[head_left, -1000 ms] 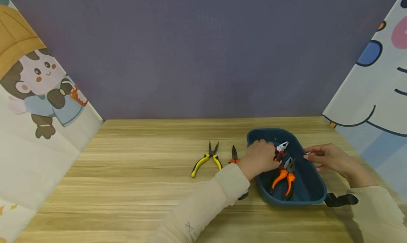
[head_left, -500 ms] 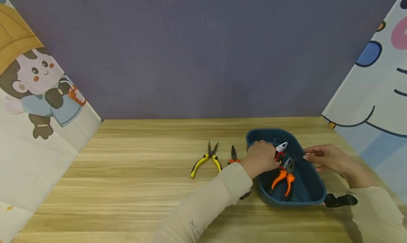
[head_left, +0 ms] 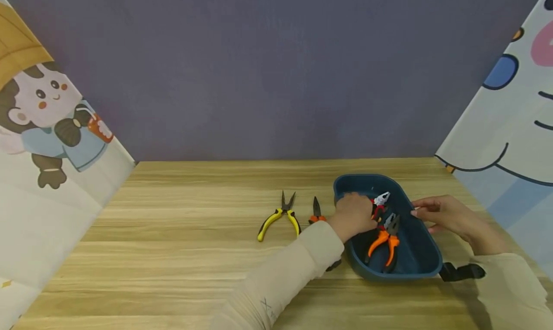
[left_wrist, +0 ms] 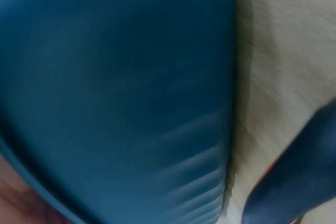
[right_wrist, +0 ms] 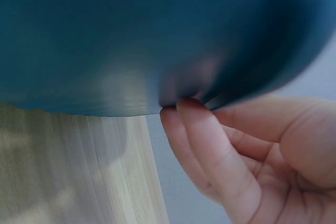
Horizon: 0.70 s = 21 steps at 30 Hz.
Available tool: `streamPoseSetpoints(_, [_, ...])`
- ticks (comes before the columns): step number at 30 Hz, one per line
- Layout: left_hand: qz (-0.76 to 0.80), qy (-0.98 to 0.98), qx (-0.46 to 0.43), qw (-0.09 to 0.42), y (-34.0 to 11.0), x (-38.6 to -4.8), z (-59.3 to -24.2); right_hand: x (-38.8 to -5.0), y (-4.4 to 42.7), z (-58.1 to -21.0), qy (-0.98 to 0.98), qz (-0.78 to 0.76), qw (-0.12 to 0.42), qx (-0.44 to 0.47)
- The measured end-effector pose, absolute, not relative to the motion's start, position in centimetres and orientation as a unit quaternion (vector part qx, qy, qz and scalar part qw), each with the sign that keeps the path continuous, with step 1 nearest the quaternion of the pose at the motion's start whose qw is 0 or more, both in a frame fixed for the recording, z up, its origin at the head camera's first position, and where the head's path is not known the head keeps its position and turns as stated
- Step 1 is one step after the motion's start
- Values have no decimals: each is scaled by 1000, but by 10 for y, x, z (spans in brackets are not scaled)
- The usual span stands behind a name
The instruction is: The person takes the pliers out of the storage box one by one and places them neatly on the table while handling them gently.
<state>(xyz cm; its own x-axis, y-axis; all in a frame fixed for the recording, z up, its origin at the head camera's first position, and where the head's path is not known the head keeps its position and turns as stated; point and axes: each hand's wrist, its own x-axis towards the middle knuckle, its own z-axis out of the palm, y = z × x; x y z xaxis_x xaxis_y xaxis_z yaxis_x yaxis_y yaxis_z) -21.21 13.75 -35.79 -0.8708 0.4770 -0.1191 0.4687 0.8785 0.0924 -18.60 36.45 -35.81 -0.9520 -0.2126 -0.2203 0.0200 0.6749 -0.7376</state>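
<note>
Inside one blue tray [head_left: 416, 262] lie three pliers [head_left: 392, 242].

At four o'clock in the head view we see a deep teal-blue bin [head_left: 416, 267]; inside are orange-handled pliers [head_left: 393, 243] and red pliers [head_left: 382, 199] with a silvery head. At six o'clock, the yellow-and-black pliers [head_left: 285, 210] have dark jaws. Our table [head_left: 173, 234] shows pale brown streaked grain; the backdrop [head_left: 276, 80] at twelve is plain grey-purple. At nine we find a cream panel [head_left: 86, 195] with a blue-clad, mustard-hatted cartoon; at three, a white panel [head_left: 479, 133] with blue and pink patches.
</note>
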Motion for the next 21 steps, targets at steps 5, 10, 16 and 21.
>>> streamPoseSetpoints(5, [25,966,249,66,138,-214,-364,-186,363,-357,907,-393,145,-52])
streamPoseSetpoints(10, [25,966,246,73,140,-214,-366,-187,362,-356,907,-390,146,-53])
streamPoseSetpoints(16, [24,968,238,74,144,-213,-368,-186,364,-357,906,-394,145,-52])
streamPoseSetpoints(21, [18,971,224,79,148,-213,-370,-187,364,-359,906,-396,144,-50])
